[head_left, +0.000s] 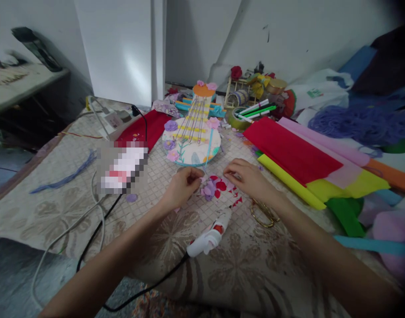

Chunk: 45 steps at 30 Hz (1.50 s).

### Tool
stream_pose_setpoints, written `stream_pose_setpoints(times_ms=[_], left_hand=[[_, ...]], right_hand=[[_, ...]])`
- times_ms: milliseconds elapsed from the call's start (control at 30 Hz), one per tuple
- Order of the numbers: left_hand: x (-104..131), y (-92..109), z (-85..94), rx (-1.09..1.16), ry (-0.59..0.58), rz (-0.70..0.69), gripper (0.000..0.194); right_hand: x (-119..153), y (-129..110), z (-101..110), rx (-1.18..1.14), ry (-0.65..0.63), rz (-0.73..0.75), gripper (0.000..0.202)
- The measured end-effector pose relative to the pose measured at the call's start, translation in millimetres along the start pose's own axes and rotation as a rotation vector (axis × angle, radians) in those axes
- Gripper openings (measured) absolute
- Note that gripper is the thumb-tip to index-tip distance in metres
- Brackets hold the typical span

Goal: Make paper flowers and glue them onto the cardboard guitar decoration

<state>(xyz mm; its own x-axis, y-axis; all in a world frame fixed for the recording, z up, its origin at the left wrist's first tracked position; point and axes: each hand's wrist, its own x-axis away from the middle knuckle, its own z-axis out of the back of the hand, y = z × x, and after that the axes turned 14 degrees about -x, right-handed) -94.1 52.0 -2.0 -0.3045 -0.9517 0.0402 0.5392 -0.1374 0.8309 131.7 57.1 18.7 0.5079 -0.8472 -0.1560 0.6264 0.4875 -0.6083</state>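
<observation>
My left hand (184,186) has its fingers pinched together at the left of a small pile of purple and red petals (209,187); what it holds, if anything, is too small to name. My right hand (244,175) is closed in a pinch at the pile's right edge, its fingertips near pale pink pieces that I cannot make out clearly. Just beyond both hands lies a guitar-shaped craft (192,152) with purple and pink flowers, and a thin light blue strip (209,148) runs down over it. A white glue gun (205,240) lies in front of the petals.
Gold-handled scissors (264,214) lie beneath my right forearm. Red felt sheets (295,150) and a yellow sheet (290,181) are at the right. A pixelated phone-like object (124,168) and a black cable (99,229) are at the left. Pens (260,108) stand behind.
</observation>
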Motion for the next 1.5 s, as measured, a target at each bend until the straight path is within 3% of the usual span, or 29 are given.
stream_pose_setpoints(times_ms=[200, 400, 500, 567, 767, 933, 1100, 1233, 1400, 1500], left_hand=[[1, 2, 0.2, 0.08, -0.026, 0.049, 0.011], [1, 4, 1.2, 0.127, -0.058, 0.082, 0.012], [1, 4, 0.2, 0.179, -0.074, 0.09, 0.013], [1, 4, -0.4, 0.213, -0.074, 0.096, 0.014], [1, 5, 0.0, 0.297, -0.088, 0.147, 0.022], [1, 4, 0.9, 0.333, -0.114, 0.163, 0.024], [1, 3, 1.2, 0.329, -0.094, 0.147, 0.022], [2, 3, 0.8, 0.351, -0.094, 0.148, 0.021], [6, 5, 1.0, 0.339, -0.066, 0.139, 0.021], [10, 5, 1.4, 0.32, -0.045, 0.126, 0.019]], right_hand=[[-19, -7, -23, -0.03, -0.036, 0.011, 0.019], [-3, 10, 8, 0.022, -0.124, 0.014, 0.013], [-3, 9, 14, 0.06, -0.047, -0.004, 0.015], [-9, 4, 8, 0.023, -0.025, -0.009, 0.01], [-33, 1, -19, -0.048, -0.128, 0.05, 0.014], [-31, 3, -16, -0.039, -0.102, 0.02, 0.012], [-1, -26, 3, -0.157, 0.163, -0.057, 0.012], [48, -60, 3, -0.3, 0.284, -0.281, 0.022], [113, -95, -39, -0.559, 0.197, -0.604, 0.031], [128, -113, -74, -0.816, 0.13, -0.71, 0.017]])
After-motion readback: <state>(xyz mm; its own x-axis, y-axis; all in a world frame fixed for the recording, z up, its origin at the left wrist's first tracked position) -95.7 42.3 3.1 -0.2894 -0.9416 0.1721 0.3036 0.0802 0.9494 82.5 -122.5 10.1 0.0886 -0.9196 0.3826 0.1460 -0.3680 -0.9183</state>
